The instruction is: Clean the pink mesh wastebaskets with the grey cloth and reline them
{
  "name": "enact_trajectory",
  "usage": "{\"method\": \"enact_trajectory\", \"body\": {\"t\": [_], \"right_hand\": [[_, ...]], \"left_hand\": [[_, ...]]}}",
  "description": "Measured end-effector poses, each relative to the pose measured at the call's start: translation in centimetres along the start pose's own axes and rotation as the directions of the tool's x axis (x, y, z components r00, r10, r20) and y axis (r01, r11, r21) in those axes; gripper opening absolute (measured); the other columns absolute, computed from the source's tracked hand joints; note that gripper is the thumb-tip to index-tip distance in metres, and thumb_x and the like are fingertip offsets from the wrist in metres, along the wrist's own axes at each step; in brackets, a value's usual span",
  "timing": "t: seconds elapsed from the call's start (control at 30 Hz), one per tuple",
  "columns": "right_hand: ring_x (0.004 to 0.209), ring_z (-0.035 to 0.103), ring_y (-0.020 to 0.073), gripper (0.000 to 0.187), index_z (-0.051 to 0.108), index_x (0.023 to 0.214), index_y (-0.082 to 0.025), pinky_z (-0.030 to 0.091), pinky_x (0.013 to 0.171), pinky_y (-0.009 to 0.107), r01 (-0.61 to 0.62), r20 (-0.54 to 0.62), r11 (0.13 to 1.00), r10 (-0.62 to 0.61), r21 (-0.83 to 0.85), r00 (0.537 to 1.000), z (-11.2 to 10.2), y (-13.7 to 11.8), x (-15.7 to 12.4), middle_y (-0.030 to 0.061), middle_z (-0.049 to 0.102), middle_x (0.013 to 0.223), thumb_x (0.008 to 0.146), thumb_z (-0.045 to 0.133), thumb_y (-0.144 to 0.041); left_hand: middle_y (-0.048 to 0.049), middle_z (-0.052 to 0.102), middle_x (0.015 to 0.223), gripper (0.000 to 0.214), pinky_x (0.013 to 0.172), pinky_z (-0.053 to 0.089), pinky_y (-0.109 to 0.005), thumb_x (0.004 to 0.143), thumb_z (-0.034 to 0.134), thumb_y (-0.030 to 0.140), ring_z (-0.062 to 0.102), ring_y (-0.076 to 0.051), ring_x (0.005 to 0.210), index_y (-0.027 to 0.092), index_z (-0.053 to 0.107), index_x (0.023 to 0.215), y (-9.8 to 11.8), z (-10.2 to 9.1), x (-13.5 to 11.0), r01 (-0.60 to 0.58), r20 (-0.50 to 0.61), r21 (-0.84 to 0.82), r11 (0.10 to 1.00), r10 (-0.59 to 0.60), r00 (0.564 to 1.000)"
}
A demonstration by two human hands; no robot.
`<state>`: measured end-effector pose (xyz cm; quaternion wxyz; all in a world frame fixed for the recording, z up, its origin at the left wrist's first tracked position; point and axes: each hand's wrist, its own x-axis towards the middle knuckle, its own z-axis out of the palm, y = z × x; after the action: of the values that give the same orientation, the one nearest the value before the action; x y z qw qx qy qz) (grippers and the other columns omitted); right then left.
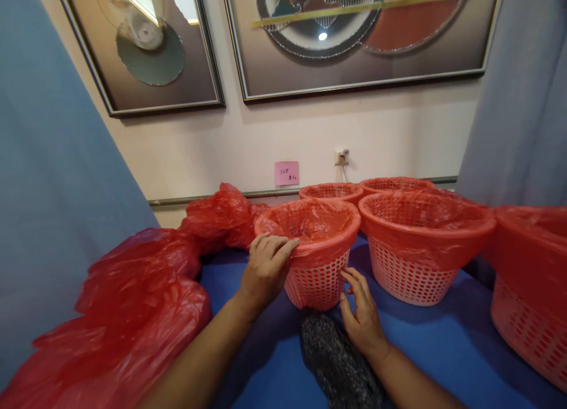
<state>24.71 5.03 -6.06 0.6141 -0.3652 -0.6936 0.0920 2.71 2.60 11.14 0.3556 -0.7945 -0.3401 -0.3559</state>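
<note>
Five red baskets, two framed pictures, one pink note, two hands.

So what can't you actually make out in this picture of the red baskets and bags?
Pink note, head view: writing too small to read.
Far baskets: only rims show; nearer baskets hide the rest.
Rightmost basket: cut off by the right edge.
Dark speckled thing between the forearms: unidentifiable, cut by the bottom edge.
Left hand on the lined basket rim: thumb hidden, grip unclear.
</note>
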Motion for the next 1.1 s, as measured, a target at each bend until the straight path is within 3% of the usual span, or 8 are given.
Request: {"method": "enact_trajectory", "body": {"t": [0.23, 0.47, 0.67, 0.8, 0.9, 0.97, 1.1], "right_hand": [[0.136, 0.049, 0.0282, 0.049, 0.045, 0.146, -0.023, 0.053, 0.105, 0.054, 0.102, 0.007, 0.994, -0.102, -0.048, 0.995, 0.0, -1.0, 0.4, 0.0153, 0.049, 0.145, 0.097, 0.045, -0.015], [0.139, 0.045, 0.0306, 0.061, 0.038, 0.153, -0.022, 0.046, 0.110, 0.058, 0.299, -0.074, 0.944, -0.311, -0.138, 0.947, -1.4, -3.9, 4.1, 0.0163, 0.044, 0.149, 0.094, 0.048, -0.012], [0.132, 0.051, 0.0310, 0.068, 0.034, 0.156, -0.027, 0.049, 0.105, 0.056, 0.424, -0.057, 0.892, -0.437, -0.158, 0.898, -2.1, -5.8, 6.3, 0.0146, 0.051, 0.143, 0.092, 0.050, -0.012], [0.130, 0.055, 0.0309, 0.072, 0.034, 0.156, -0.028, 0.049, 0.103, 0.054, 0.519, -0.006, 0.839, -0.527, -0.164, 0.850, -2.1, -7.5, 7.1, 0.0137, 0.054, 0.142, 0.089, 0.051, -0.011], [0.131, 0.054, 0.0295, 0.069, 0.036, 0.156, -0.025, 0.046, 0.105, 0.052, 0.576, 0.100, 0.800, -0.567, -0.167, 0.817, -1.9, -8.9, 8.1, 0.0124, 0.058, 0.142, 0.089, 0.049, -0.013], [0.133, 0.052, 0.0299, 0.064, 0.040, 0.154, -0.023, 0.042, 0.108, 0.052, 0.571, 0.152, 0.794, -0.550, -0.211, 0.821, -1.7, -9.6, 8.8, 0.0118, 0.059, 0.143, 0.090, 0.050, -0.016], [0.133, 0.051, 0.0326, 0.060, 0.047, 0.149, -0.023, 0.028, 0.112, 0.056, 0.475, 0.145, 0.821, -0.453, -0.317, 0.879, -1.4, -10.8, 9.4, 0.0105, 0.065, 0.135, 0.090, 0.055, -0.019]], "left_hand": [[-0.0083, 0.069, 0.104, 0.034, 0.090, 0.050, -0.039, 0.091, 0.056, 0.009, 0.062, -0.022, 0.098, 0.020, 0.062, 0.123, 0.1, -0.9, -0.1, 0.118, 0.025, -0.186, 0.975, -0.115, 0.993], [-0.0082, 0.076, 0.103, 0.019, 0.089, 0.051, -0.038, 0.094, 0.061, 0.026, 0.068, -0.023, 0.096, 0.021, 0.070, 0.110, -0.2, -1.8, 1.1, 0.228, 0.193, -0.359, 0.905, -0.168, 0.967], [-0.0065, 0.076, 0.088, 0.030, 0.074, 0.050, -0.028, 0.099, 0.050, 0.036, 0.068, -0.018, 0.081, 0.017, 0.073, 0.093, -0.4, -3.3, 3.4, 0.443, 0.382, -0.489, 0.752, -0.272, 0.883], [0.0016, 0.054, 0.062, 0.041, 0.057, 0.036, -0.024, 0.097, 0.047, 0.040, 0.048, -0.012, 0.059, 0.017, 0.058, 0.065, -0.4, -3.7, 5.1, 0.560, 0.477, -0.426, 0.711, -0.350, 0.806], [0.0039, 0.042, 0.059, 0.043, 0.055, 0.030, -0.024, 0.095, 0.046, 0.041, 0.038, -0.011, 0.057, 0.019, 0.044, 0.058, -0.7, -3.4, 6.7, 0.595, 0.510, -0.405, 0.694, -0.368, 0.778], [0.0042, 0.038, 0.058, 0.043, 0.054, 0.028, -0.025, 0.093, 0.046, 0.041, 0.035, -0.011, 0.056, 0.020, 0.040, 0.057, -1.1, -2.8, 7.7, 0.613, 0.523, -0.401, 0.681, -0.379, 0.763], [0.0048, 0.036, 0.054, 0.043, 0.052, 0.024, -0.026, 0.090, 0.049, 0.043, 0.032, -0.010, 0.052, 0.021, 0.037, 0.054, -2.0, -1.8, 8.8, 0.674, 0.597, -0.369, 0.640, -0.393, 0.700]]}}
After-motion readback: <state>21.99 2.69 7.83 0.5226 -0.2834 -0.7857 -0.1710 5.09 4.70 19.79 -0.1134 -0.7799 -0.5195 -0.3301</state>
